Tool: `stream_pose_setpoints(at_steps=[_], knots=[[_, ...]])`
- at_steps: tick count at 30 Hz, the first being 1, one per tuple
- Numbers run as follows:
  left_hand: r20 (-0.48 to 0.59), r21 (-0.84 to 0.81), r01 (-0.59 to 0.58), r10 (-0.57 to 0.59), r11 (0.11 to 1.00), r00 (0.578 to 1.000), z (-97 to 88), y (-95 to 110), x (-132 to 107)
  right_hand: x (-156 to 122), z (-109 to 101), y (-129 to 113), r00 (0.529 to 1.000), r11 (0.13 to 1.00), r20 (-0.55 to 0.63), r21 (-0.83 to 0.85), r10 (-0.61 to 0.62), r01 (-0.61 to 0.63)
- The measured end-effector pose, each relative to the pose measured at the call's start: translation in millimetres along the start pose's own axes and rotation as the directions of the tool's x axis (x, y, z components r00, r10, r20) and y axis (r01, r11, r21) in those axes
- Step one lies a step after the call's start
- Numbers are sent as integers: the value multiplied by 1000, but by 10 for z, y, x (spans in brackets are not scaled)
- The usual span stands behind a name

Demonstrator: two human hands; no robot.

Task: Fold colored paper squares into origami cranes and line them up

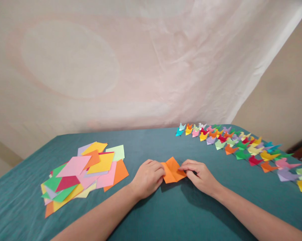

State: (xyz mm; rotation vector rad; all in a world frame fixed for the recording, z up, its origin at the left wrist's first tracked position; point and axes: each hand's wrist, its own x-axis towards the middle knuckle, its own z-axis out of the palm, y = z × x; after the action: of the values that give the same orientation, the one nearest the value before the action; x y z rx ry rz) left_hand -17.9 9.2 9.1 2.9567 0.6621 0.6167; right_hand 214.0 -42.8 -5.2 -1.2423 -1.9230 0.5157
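From my head view, I have one orange paper (171, 170) between my two hands, in front of me on the near part of the counter (143, 144). My left grip (148, 179) is closed on its left edge, the thumb mostly hidden; my right grip (199, 175) pinches its right corner between thumb and fingers. I hold it from both sides, I think, to steady the creases and keep the middle open to sight. A shadow beneath suggests it is a little raised.

To my left is one heap of loose sheets (74, 166), likely put there to be in reach yet out of my way. I make out more than a dozen, three of them orange; overlap prevents an exact count. To my right stand folded birds (255, 160) in slanting rows, perhaps lined up to keep them uncrushed and easy to count. The nearest row shows twelve; those behind overlap too much. One pale cloth (140, 73) hangs behind.
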Motion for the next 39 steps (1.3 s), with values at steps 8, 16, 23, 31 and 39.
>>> stream_pose_setpoints(at_steps=[8,16,23,31,39], knots=[[60,-60,116,-112,991,992,45,-39,-22,21,37,29,993,994,56,26,-108,106],[81,-72,129,-123,989,989,6,-17,-10,-1,64,125,981,953,64,-232,-185,195],[63,-116,160,-153,980,986,-8,18,9,12,32,0,984,962,54,-208,-169,177],[42,-261,254,-251,931,967,-16,43,21,28,18,-33,991,993,122,-103,-47,60],[-8,-329,331,-353,884,936,-17,32,38,67,72,11,998,998,58,-45,34,-32]])
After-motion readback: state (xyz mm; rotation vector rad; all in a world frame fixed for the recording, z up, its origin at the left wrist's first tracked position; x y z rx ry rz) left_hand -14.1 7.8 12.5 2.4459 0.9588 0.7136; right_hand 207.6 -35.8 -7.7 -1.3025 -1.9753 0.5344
